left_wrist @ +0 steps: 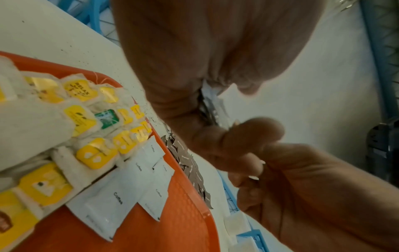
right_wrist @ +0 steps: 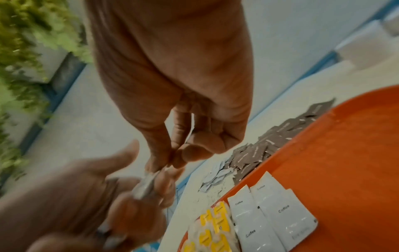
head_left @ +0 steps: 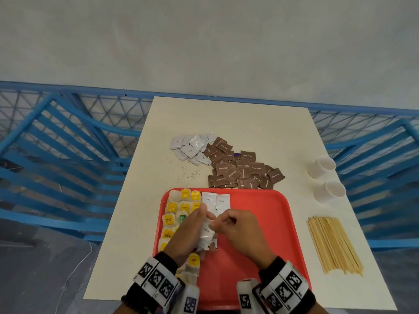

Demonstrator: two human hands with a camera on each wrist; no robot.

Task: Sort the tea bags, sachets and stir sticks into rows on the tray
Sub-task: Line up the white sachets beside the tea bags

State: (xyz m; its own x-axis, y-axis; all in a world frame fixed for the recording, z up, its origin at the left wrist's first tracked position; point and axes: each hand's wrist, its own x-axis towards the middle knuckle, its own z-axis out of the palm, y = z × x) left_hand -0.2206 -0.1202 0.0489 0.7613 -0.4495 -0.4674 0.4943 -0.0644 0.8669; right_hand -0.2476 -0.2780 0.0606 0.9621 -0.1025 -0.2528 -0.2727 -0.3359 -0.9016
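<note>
Above a red plastic tray (head_left: 267, 214), the left hand (head_left: 190, 234) grips a small stack of white coffee sachets (head_left: 207, 236). The right hand (head_left: 240, 232) pinches the top one with thumb and fingertips. Yellow-tagged tea bags (head_left: 181, 207) fill the tray's left side. Next, probably, that sachet joins the laid white coffee sachets (head_left: 216, 201) alongside.

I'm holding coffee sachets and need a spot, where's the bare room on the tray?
The tray's right half is bare red, bordered by the coffee sachets on the left and the rim on the right. Its left side is crowded with tea bags. The left hand and right hand hover mid-tray.
</note>
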